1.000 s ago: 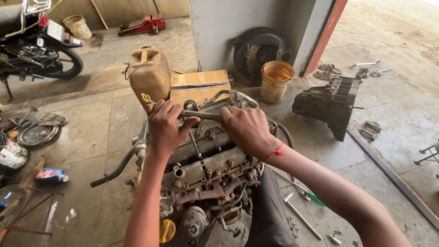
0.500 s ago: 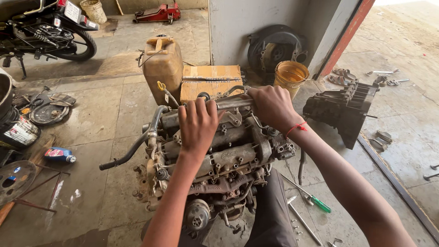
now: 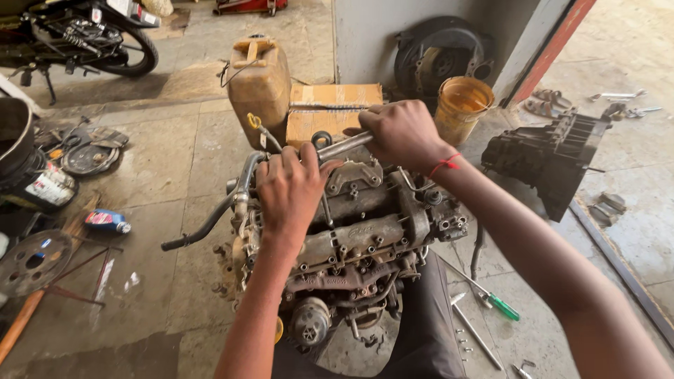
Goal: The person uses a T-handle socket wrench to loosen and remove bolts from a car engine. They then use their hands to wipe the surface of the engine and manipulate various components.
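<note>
A big dirty engine (image 3: pixel 351 238) stands on the concrete floor (image 3: pixel 175 182), in the middle of the view, just in front of the person. Behind it, close together, stand a brown jerrycan (image 3: pixel 260 84), a cardboard box (image 3: pixel 330 105) and a yellow bucket (image 3: pixel 462 107). A black engine block (image 3: pixel 551 158) lies to the right, well apart, and a motorcycle (image 3: pixel 84 35) stands far at the left. The left hand (image 3: pixel 291 189) rests on the top of the engine with fingers bent, pressing down on the wrench head there. The right hand (image 3: pixel 400 133) is closed in a fist around the handle of a long metal wrench (image 3: pixel 344 146). The wrench lies across the far top of the engine, between both hands. A green screwdriver (image 3: pixel 495 302) lies on the floor at the right of the engine.
</note>
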